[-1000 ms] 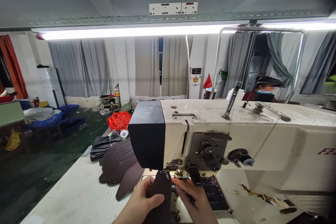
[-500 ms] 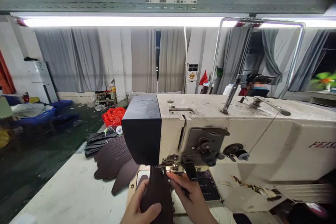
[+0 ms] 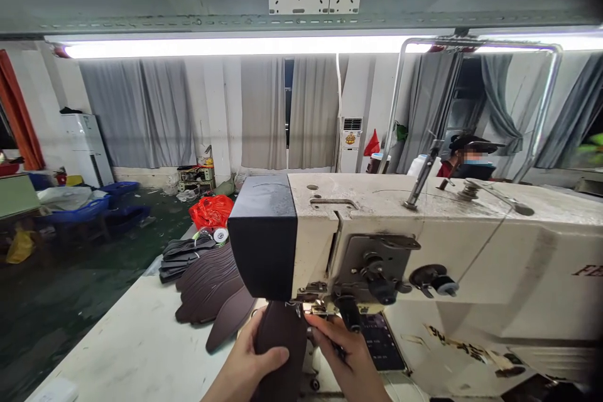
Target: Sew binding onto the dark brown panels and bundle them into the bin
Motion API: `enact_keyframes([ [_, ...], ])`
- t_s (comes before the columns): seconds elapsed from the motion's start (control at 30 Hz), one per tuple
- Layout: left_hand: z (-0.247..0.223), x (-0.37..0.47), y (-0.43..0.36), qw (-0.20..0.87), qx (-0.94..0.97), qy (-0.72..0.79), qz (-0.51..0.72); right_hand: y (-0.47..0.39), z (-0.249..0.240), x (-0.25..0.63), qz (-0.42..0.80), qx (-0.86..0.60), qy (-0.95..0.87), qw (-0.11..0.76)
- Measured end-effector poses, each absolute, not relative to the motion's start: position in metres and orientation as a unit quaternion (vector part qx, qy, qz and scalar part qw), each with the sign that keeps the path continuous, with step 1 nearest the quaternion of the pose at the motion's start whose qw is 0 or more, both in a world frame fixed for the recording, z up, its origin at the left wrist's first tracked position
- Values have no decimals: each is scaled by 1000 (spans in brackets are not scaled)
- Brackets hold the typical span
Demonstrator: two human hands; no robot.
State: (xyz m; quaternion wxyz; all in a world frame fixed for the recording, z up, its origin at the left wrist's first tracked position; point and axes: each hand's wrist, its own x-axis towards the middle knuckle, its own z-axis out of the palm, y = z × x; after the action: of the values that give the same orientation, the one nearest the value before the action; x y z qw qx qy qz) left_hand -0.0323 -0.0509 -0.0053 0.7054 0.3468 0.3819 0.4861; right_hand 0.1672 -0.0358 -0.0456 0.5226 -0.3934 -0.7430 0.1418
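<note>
A sewing machine [image 3: 433, 251] with a black end cover [image 3: 262, 251] stands before me. Beneath its head a dark brown flat leather-like piece [image 3: 282, 352] lies at the needle area, its upper end hidden by the machine. My left hand [image 3: 252, 355] holds this piece from the left, thumb on top and fingers around its edge. By the piece's right edge, close under the head, is my right hand [image 3: 342, 345]. Its index finger and thumb are drawn together, and a slim dark object shows partly in the palm; I cannot make out its kind.
Several matching brown pieces [image 3: 211, 282] lie fanned on the white table [image 3: 127, 339], with a black bundle [image 3: 186, 254] and red plastic bag [image 3: 210, 210] behind. A control panel [image 3: 381, 342] sits right of my hands. A co-worker [image 3: 471, 157] is beyond the machine.
The whole view has shifted slightly right and down. The brown piece has moved farther under the machine head, my left hand going along with it. My right hand stays beside its edge.
</note>
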Motion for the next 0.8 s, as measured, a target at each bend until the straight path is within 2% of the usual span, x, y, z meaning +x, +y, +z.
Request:
enact_keyframes([
  [0.2,-10,-24,-45,669,382,361,526,-34,-52,169,138,-386,-749,521],
  [0.43,-11,-17,-42,618,408,471,479,-32,-63,172,175,-417,-740,497],
  [0.8,-1,-7,-30,643,371,435,508,-34,-47,168,128,-380,-754,520],
])
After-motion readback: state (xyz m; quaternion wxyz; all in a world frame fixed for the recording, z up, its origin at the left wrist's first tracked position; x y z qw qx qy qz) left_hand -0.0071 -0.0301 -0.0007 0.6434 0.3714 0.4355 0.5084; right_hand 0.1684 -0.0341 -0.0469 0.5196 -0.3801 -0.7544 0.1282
